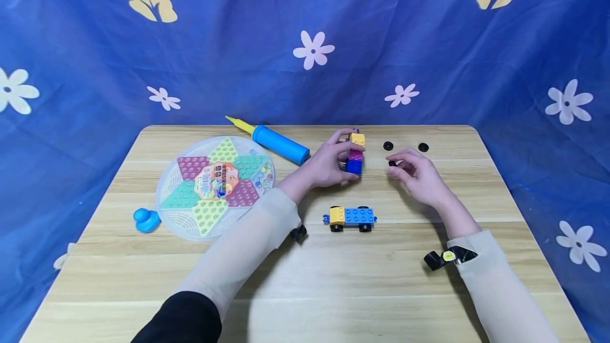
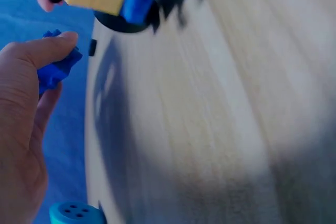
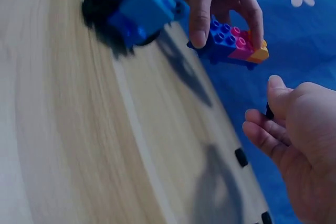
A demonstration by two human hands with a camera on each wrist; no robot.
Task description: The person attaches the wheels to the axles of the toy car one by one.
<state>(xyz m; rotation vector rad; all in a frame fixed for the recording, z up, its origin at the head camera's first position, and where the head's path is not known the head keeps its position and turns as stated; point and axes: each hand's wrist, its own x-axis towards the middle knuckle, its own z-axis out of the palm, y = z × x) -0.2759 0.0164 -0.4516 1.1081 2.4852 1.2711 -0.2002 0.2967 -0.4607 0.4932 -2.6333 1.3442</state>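
Observation:
My left hand (image 1: 326, 165) grips a toy block car (image 1: 355, 155) between thumb and fingers. Blue, pink and yellow studded bricks (image 3: 236, 39) make up its body, seen best in the right wrist view. In the left wrist view, only its blue end (image 2: 56, 72) shows past the thumb. To the right, my right hand (image 1: 421, 178) pinches a small black wheel (image 1: 392, 163), mostly covered by the fingertips in the right wrist view. A short gap separates the wheel from the car. Two more black wheels, one nearer (image 1: 388, 146) and one farther right (image 1: 423, 147), lie beyond that hand.
Closer to me stands a yellow and blue block car (image 1: 352, 217) with black wheels. At left lie a round star-patterned game board (image 1: 167, 221) and a blue toy duck (image 1: 146, 220). A blue hand pump (image 1: 281, 144) with a yellow nozzle lies behind my left hand.

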